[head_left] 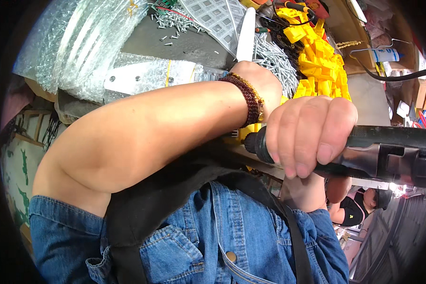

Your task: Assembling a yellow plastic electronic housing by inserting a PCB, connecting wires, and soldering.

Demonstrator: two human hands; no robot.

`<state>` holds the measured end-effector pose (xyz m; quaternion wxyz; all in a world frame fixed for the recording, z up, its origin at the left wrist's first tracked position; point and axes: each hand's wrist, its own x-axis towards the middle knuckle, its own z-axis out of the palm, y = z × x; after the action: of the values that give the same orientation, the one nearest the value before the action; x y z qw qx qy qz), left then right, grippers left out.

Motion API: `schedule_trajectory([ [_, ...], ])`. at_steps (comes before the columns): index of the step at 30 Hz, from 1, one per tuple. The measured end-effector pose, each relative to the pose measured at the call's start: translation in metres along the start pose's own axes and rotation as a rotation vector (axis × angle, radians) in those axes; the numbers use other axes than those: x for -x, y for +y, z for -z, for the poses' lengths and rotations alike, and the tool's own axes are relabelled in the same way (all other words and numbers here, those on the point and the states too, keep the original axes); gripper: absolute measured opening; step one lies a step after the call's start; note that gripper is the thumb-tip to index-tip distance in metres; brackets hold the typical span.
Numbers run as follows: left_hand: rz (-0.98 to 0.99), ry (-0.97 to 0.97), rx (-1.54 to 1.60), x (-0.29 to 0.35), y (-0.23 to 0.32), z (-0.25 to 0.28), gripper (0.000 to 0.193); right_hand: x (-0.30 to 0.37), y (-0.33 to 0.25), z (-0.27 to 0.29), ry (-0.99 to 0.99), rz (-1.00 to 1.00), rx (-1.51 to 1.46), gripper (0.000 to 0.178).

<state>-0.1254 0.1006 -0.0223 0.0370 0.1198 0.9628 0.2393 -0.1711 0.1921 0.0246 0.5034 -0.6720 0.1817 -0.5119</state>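
Note:
My right hand [312,132] wraps its fingers round the dark body of a power screwdriver [383,142], close to the camera at the right. A black ridged end of the tool sticks out left of my fist. My left forearm crosses the view, with dark red and gold bead bracelets [246,97] at the wrist. Beyond it my left hand [260,80] is closed at the near end of a long white strip with a rounded tip [246,35]; its fingers are mostly hidden. Many long silver screws [274,59] lie just right of the strip.
Yellow plastic parts [322,61] are heaped right of the screws. Bubble-wrapped white pieces [142,78] lie at the left, near short loose screws [173,21] and a grey patterned sheet [208,19]. A black cable [393,76] runs at the right. Another person [357,206] is in the background.

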Motion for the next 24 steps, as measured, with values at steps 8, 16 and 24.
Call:
schedule_trajectory([
  [8, -0.066, 0.369, 0.019, 0.031, 0.019, -0.030, 0.036, -0.041, -0.083, -0.014, -0.415, -0.159, -0.268, 0.025],
  [16, 0.080, 0.056, 0.240, 0.079, -0.038, 0.007, 0.034, 0.002, -0.029, 0.010, 0.426, -0.010, 0.474, 0.049],
  [24, 0.009, 0.139, 0.348, 0.074, -0.046, 0.000, 0.034, 0.011, -0.026, 0.014, 0.521, -0.077, 0.493, 0.048],
])
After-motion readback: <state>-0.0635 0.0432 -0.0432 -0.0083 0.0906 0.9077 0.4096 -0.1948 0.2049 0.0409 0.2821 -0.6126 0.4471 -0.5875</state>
